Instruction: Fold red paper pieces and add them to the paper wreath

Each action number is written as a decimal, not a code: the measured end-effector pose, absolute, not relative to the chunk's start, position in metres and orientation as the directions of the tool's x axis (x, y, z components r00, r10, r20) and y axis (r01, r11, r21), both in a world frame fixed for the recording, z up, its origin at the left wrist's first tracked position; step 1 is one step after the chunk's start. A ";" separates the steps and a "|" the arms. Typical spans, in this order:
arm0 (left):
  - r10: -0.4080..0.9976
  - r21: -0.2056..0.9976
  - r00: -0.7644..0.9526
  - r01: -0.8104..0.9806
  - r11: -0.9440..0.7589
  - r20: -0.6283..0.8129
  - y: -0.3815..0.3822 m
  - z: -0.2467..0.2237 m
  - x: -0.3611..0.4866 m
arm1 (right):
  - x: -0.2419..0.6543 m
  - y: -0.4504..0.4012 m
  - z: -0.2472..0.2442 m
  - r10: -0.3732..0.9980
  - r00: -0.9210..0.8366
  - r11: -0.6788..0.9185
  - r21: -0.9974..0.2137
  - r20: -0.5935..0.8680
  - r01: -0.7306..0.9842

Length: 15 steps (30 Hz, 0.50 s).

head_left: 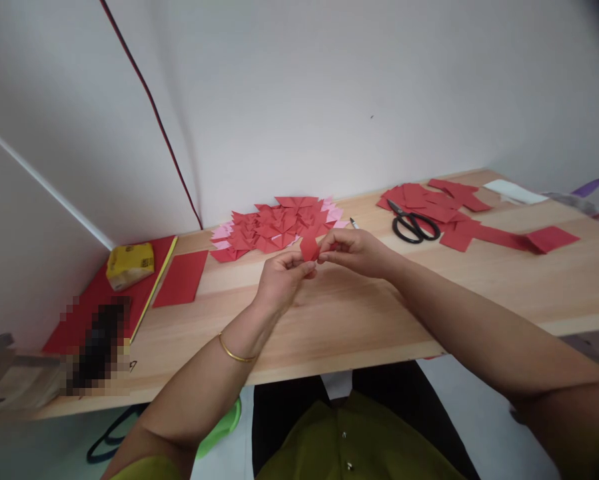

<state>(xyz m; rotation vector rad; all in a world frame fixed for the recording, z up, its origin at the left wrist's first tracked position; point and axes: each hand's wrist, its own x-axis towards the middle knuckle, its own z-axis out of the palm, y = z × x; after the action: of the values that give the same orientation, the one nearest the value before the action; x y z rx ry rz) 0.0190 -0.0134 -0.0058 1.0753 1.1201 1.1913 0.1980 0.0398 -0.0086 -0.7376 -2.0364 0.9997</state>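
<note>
Over the middle of the wooden table, a small red piece of paper is held up between both hands. My left hand pinches its lower left part between thumb and fingers. On the paper's right edge are the closed fingers of my right hand. Just behind the hands lies a heap of folded red and pink paper pieces. Further right, black-handled scissors rest beside a loose pile of flat red paper pieces.
At the left, a yellow packet sits on a large red sheet with a yellow strip along its edge. A red rectangle lies beside it. A pen is behind my right hand. White paper lies at the back right.
</note>
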 end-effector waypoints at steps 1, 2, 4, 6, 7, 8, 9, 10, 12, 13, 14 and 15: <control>0.996 0.984 0.035 -0.160 0.083 -0.078 -0.013 -0.007 0.019 | 0.198 0.040 -0.009 0.751 -0.554 0.522 -0.837 0.359 0.164; 0.996 0.979 0.032 -0.184 0.090 -0.085 -0.013 -0.008 0.020 | 0.197 0.040 -0.010 0.758 -0.548 0.509 -0.846 0.353 0.159; 0.995 0.974 0.031 -0.207 0.095 -0.091 -0.012 -0.010 0.020 | 0.196 0.039 -0.011 0.768 -0.543 0.476 -0.869 0.339 0.131; 0.996 0.973 0.035 -0.211 0.089 -0.084 -0.011 -0.012 0.019 | 0.195 0.039 -0.013 0.779 -0.537 0.436 -0.895 0.322 0.095; 0.996 0.974 0.039 -0.207 0.086 -0.079 -0.011 -0.013 0.019 | 0.195 0.039 -0.013 0.785 -0.534 0.419 -0.904 0.315 0.083; 0.996 0.976 0.043 -0.202 0.081 -0.074 -0.011 -0.013 0.019 | 0.195 0.039 -0.013 0.790 -0.529 0.407 -0.910 0.310 0.075; 0.996 0.978 0.046 -0.193 0.077 -0.070 -0.011 -0.014 0.019 | 0.194 0.039 -0.014 0.794 -0.526 0.399 -0.914 0.306 0.071; 0.997 0.981 0.048 -0.180 0.073 -0.066 -0.011 -0.015 0.018 | 0.194 0.039 -0.014 0.796 -0.525 0.393 -0.917 0.302 0.069; 0.997 0.987 0.048 -0.147 0.061 -0.054 -0.011 -0.016 0.018 | 0.194 0.039 -0.013 0.801 -0.523 0.378 -0.924 0.293 0.061; 0.998 0.990 0.050 -0.132 0.051 -0.045 -0.011 -0.016 0.018 | 0.194 0.038 -0.013 0.804 -0.520 0.369 -0.928 0.288 0.056; 0.998 0.993 0.054 -0.115 0.040 -0.034 -0.011 -0.017 0.018 | 0.194 0.038 -0.013 0.809 -0.515 0.363 -0.930 0.284 0.056; 0.998 0.995 0.058 -0.097 0.025 -0.019 -0.012 -0.017 0.018 | 0.194 0.038 -0.013 0.813 -0.508 0.366 -0.929 0.285 0.063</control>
<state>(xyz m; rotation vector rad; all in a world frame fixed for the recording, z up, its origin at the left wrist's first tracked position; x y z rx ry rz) 0.0179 -0.0116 -0.0172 1.1479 1.1063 1.1961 0.1944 0.0383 -0.0126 -0.7648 -1.8433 1.2068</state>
